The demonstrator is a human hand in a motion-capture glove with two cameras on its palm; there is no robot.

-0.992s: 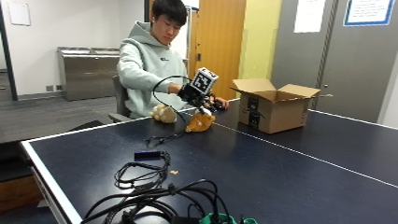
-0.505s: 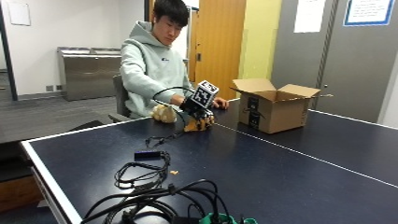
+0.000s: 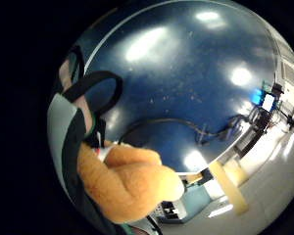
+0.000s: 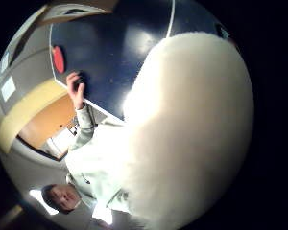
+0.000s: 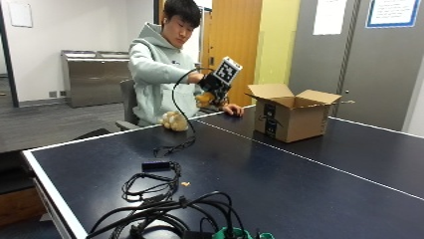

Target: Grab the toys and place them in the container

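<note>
Blue table (image 5: 278, 169); hand (image 5: 211, 89) mostly hides orange toy (image 5: 204, 99).

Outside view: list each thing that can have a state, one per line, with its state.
Brown cardboard box: upright on the dark blue table, flaps open.
Orange plush toy: off the table, held in the gloved right hand.
Tan plush toy: lying on the table near the edge by the person.
Gloved right hand: raised above the table, fingers round the orange toy.
Bare left hand: resting on the table.
Black cables: lying tangled on the table.
</note>
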